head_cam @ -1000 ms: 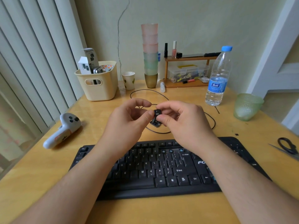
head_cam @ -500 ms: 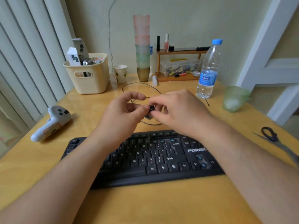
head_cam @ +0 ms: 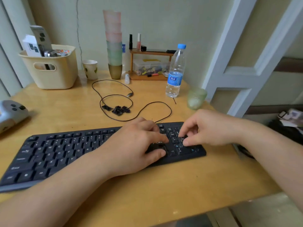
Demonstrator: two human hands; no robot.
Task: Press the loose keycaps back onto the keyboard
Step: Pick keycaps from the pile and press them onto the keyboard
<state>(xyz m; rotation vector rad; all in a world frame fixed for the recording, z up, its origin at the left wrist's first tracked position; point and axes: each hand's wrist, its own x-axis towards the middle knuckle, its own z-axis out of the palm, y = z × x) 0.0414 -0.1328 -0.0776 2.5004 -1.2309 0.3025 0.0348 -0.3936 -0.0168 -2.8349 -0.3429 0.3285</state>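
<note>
Keycaps (head_cam: 118, 110), light, stiff and best pinched by their sides, are lying far behind the keyboard (head_cam: 68, 149); one is possibly being pressed by the right hand (head_cam: 208, 128), fingers curled, the left hand (head_cam: 136, 145) resting loosely open.

The keyboard (head_cam: 68, 154) at seven o'clock carries white legends: Q, W, E, R, T, Y, U in one row, S, D, F, G, H below, then Z, X, C. Beside the left hand (head_cam: 136, 148) part of a white brand shows, unreadable. The water bottle (head_cam: 175, 71) at one o'clock bears a blue label, characters illegible.
</note>
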